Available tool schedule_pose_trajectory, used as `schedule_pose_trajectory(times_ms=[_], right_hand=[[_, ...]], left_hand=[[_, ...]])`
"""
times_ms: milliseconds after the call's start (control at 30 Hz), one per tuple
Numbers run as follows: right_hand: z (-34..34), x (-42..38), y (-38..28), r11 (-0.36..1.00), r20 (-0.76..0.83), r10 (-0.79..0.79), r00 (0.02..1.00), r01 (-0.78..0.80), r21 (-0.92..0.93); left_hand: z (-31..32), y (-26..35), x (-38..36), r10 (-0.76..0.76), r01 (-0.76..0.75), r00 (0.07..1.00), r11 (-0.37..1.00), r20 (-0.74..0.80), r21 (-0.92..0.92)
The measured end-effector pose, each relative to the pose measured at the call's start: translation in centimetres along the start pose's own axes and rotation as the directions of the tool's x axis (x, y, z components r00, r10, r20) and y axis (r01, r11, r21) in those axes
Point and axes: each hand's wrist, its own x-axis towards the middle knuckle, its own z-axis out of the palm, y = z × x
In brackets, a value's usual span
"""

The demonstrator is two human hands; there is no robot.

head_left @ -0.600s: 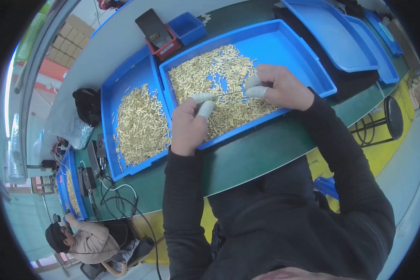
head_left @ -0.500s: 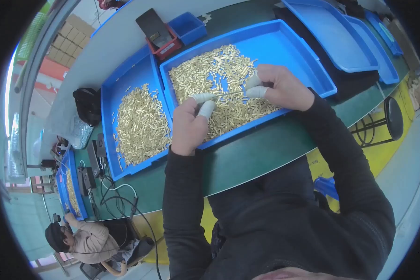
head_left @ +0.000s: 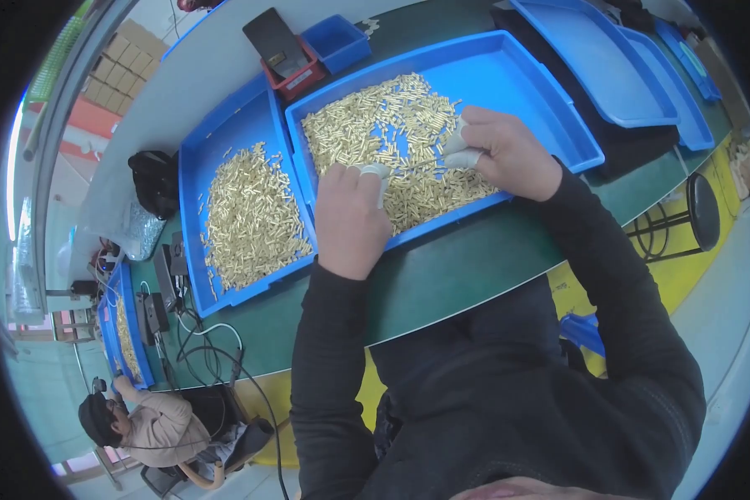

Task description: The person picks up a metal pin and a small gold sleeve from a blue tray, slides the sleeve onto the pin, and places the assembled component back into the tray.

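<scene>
My left hand (head_left: pixel 352 215) is above the near left part of the larger blue tray (head_left: pixel 587 150), its pale-covered fingertips pinched together. My right hand (head_left: pixel 502 153) is closed over the tray's middle, with pale covers on thumb and forefinger. Whatever either hand pinches is too small to name. Small brass-coloured cylinders (head_left: pixel 362 125) lie loose in this tray, around and below both hands. A second blue tray (head_left: pixel 190 242) to the left holds a heap of similar pieces (head_left: pixel 252 218).
Behind the trays are a red bin (head_left: pixel 302 82) with a dark box and a small blue bin (head_left: pixel 342 50). Stacked blue trays (head_left: pixel 600 67) stand at the right. Cables (head_left: pixel 217 350) run along the left edge. A seated person (head_left: pixel 154 425) is at lower left.
My left hand has turned, its back now uppermost and its fingertips drawn in. The thin row of pieces earlier held between both hands no longer shows. My right hand has shifted slightly.
</scene>
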Motion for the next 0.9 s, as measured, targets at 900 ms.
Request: schedule_pose_trajectory(times_ms=[900], right_hand=[[0.4, 0.1, -0.8, 0.99, -0.084, -0.04, 0.996, 0.051, 0.132]], left_hand=[[-3.1, 1.1, 1.4, -0.513, 0.715, 0.694, 0.57, 0.504, -0.405]])
